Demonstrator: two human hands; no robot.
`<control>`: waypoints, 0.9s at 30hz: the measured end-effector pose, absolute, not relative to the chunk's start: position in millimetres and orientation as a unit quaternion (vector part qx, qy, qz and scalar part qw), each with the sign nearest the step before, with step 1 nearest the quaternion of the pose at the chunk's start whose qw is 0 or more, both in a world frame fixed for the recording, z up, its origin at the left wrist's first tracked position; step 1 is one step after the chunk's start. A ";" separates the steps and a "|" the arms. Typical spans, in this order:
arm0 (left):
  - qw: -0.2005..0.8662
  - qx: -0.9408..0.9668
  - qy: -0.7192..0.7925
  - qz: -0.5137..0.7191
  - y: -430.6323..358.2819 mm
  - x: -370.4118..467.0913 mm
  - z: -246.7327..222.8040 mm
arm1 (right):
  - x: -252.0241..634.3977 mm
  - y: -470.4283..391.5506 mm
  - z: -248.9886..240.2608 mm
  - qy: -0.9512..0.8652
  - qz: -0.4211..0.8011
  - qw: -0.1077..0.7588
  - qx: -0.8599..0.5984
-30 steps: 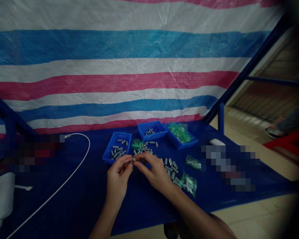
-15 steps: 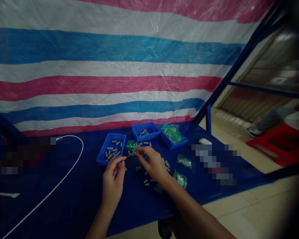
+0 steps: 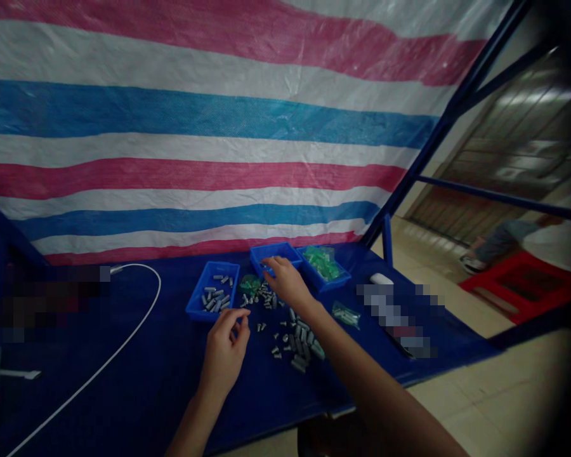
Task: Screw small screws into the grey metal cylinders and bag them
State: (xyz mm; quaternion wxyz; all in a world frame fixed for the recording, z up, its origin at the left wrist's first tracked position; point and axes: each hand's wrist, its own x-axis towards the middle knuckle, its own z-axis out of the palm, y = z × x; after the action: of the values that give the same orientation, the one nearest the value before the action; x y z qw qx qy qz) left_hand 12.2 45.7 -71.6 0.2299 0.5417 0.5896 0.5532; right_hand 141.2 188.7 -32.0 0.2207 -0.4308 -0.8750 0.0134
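Observation:
My right hand [image 3: 288, 284] reaches over the near edge of the middle blue tray [image 3: 295, 256], its fingers stretched and a little apart. Nothing shows between them. My left hand [image 3: 227, 336] hovers over the table in front of the left blue tray [image 3: 195, 303], fingers curled towards the thumb. Whether something small sits in that pinch I cannot make out. Metal cylinders [image 3: 216, 301] lie in the left tray. Small screws [image 3: 265, 296] are heaped below my right hand, beside a green plastic bag [image 3: 250, 285]. More cylinders [image 3: 302, 343] lie loose nearer me.
A third blue tray [image 3: 335, 284] holds green bags [image 3: 324, 261]. One clear packet of cylinders [image 3: 346, 315] lies to its front right. A white cable [image 3: 147, 324] curves across the left side. Striped sheeting [image 3: 209, 146] hangs behind; a person sits beyond the table at right.
My right hand has moved from the screw heap up and away to the middle tray, and its fingers have spread. My left hand stays curled, slightly further right and lower. The view has shifted.

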 end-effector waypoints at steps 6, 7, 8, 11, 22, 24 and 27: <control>0.221 0.545 0.590 0.554 45.4 14.7 -72.1 | 135.6 137.9 -61.8 -0.893 0.021 0.152 -0.423; 0.222 0.545 0.590 0.552 45.2 15.1 -71.9 | 135.0 137.1 -63.8 -0.893 0.020 0.146 -0.426; 0.222 0.546 0.591 0.551 45.0 15.2 -71.7 | 134.5 137.9 -65.0 -0.892 0.019 0.141 -0.429; 0.225 0.544 0.597 0.545 44.5 14.6 -71.4 | 134.2 144.2 -65.8 -0.894 0.020 0.129 -0.429; 0.242 0.526 0.602 0.550 42.4 16.5 -76.5 | 135.3 141.8 -69.8 -0.897 0.001 0.128 -0.423; 0.245 0.524 0.599 0.554 42.1 17.2 -76.9 | 135.4 141.1 -70.5 -0.896 -0.004 0.136 -0.422; 0.239 0.520 0.599 0.560 41.2 15.9 -74.2 | 134.4 139.5 -69.0 -0.893 0.008 0.159 -0.421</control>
State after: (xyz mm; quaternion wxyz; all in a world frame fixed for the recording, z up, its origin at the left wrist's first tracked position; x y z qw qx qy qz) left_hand 15.9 41.2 -74.2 0.2391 0.5198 0.5988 0.5604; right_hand 134.4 139.5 -69.0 0.1594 -0.4211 -0.8929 0.0080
